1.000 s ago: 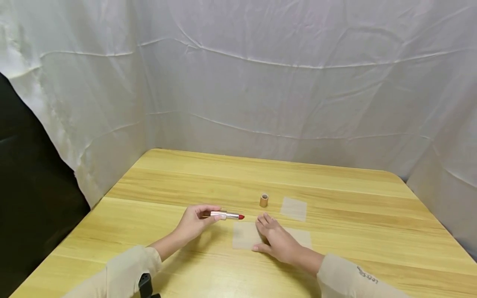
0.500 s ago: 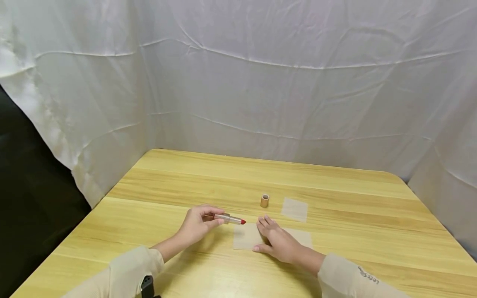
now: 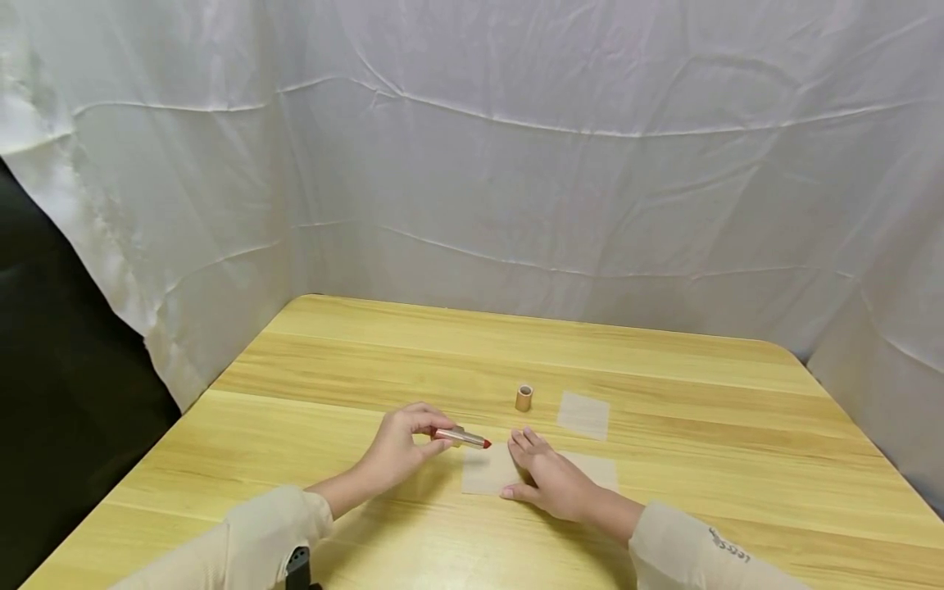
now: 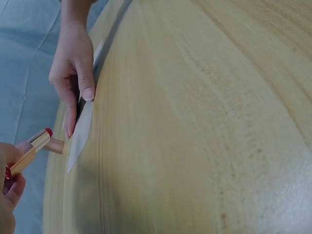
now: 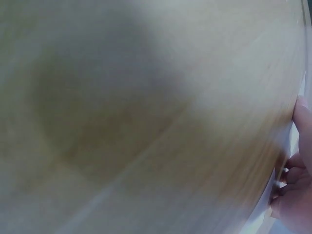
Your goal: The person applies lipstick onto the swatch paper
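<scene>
In the head view my left hand [image 3: 398, 447] grips an uncapped lipstick [image 3: 463, 438], its red tip pointing right and slightly down over the left part of a pale sheet of paper [image 3: 487, 471]. The left wrist view shows the lipstick's gold and silver body [image 4: 30, 150] between thumb and fingers, the red tip above the table. My right hand [image 3: 553, 479] rests with fingers extended on the middle of that sheet, covering part of it. At the right edge of the right wrist view, the fingers [image 5: 298, 195] lie along the paper.
An open-topped gold lipstick cap [image 3: 524, 398] stands upright behind the sheet. To its right lies a smaller pale square of paper [image 3: 584, 415]. The wooden table [image 3: 369, 352] is bordered by hanging white cloth [image 3: 516, 180] at the back and sides.
My left hand has moved a little to the right with the lipstick, whose tip now angles further down over the paper's left part. My right hand stays in place on the sheet.
</scene>
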Action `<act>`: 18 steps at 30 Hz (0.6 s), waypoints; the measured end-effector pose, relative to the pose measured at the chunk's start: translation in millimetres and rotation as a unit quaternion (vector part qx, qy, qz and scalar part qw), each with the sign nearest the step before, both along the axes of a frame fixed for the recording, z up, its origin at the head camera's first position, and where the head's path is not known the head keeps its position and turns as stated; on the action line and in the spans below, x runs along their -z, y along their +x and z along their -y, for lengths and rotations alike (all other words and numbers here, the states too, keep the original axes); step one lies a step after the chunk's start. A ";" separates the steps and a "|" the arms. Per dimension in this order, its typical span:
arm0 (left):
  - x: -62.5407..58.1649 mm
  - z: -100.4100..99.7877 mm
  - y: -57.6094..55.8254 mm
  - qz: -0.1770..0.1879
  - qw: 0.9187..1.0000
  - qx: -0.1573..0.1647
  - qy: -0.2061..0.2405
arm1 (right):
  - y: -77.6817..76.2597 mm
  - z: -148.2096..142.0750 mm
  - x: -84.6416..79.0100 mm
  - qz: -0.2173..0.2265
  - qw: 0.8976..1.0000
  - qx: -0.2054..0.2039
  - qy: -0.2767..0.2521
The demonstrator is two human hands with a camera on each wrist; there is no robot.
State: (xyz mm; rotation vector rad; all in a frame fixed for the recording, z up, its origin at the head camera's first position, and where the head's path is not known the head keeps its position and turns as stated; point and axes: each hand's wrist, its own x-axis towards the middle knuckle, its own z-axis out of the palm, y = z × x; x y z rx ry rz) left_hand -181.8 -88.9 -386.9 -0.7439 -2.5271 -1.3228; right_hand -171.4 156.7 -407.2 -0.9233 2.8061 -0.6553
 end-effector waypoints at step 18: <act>7.0 -10.0 -0.9 -0.088 0.993 0.041 -0.060 | 0.6 0.8 1.4 0.004 1.000 0.005 -0.001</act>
